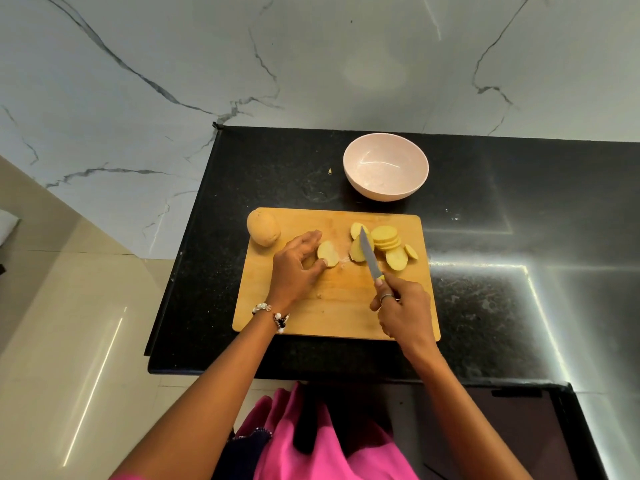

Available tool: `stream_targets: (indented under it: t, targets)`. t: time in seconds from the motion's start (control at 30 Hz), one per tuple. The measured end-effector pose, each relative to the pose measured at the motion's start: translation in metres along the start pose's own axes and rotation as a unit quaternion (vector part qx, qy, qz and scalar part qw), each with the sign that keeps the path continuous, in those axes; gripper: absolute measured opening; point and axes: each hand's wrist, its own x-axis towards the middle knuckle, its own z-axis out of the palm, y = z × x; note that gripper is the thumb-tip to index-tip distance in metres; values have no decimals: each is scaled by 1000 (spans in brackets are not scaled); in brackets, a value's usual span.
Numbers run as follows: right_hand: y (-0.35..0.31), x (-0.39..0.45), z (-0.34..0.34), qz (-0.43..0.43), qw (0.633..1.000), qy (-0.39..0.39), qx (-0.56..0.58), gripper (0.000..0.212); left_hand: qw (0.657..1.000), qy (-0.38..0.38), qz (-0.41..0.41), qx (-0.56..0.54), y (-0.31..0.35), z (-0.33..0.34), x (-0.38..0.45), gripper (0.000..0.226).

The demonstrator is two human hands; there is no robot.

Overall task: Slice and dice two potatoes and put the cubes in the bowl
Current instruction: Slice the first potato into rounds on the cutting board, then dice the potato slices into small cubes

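Right hand (401, 308) wrapped round knife (370, 258) handle, blade pointing away from grip, tip resting among potato slices (386, 239) just beyond. Left hand (296, 268) pinching potato chunk (328, 253) at fingertips, just left of blade. Whole potato (263, 226) further left, on cutting board (332, 306) corner. Pink bowl (386, 166) beyond board, nothing in it yet.

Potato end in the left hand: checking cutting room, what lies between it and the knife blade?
Head view: only bare cutting board separates the potato end from the knife.
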Motion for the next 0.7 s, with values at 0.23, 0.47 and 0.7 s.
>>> stream_targets:
  t: [0.23, 0.47, 0.7]
  targets:
    - [-16, -7, 8, -85, 994, 5, -74, 23, 988, 1, 46, 148, 2, 4, 1, 52]
    - [-15, -13, 39, -120, 960, -31, -251, 39, 979, -2, 76, 190, 1, 4, -1, 51]
    - [-9, -15, 49, -124, 949, -35, -287, 43, 971, 20, 63, 230, 0, 4, -6, 54]
